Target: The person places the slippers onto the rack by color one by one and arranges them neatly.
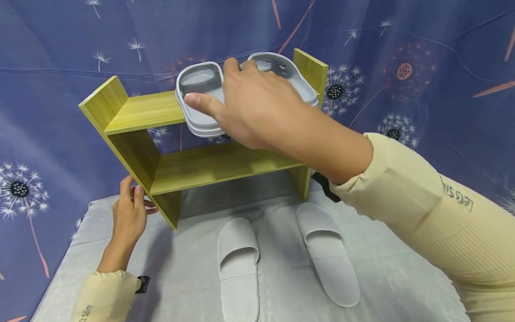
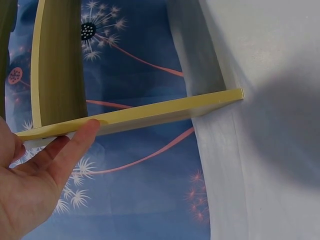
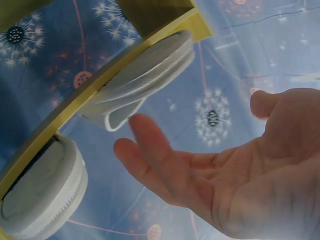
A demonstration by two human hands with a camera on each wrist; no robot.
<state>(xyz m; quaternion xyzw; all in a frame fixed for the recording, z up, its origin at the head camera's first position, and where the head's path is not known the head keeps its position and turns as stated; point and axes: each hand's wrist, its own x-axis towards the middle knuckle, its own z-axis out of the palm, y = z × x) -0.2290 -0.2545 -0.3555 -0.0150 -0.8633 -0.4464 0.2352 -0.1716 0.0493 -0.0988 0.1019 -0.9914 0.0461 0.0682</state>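
Observation:
My left hand (image 1: 129, 210) touches the outer side of a yellow-green wooden shoe rack (image 1: 197, 172) low at its left panel. In the left wrist view one fairly straight finger (image 2: 75, 152) meets the panel's front edge (image 2: 170, 107). Two pale grey clogs stand on the top shelf, a left one (image 1: 203, 118) and a right one (image 1: 303, 85). In the head view my right hand (image 1: 257, 105) overlaps both clogs, thumb spread. The right wrist view has that hand (image 3: 215, 185) apart from the clogs (image 3: 150, 70), fingers loosely extended and holding nothing.
A pair of light grey slippers lies on the grey cloth in front of the rack, one to the left (image 1: 239, 268) and one to the right (image 1: 331, 259). A blue curtain (image 1: 402, 103) with dandelion prints hangs behind. The rack's lower shelf (image 1: 213, 167) spans between its side panels.

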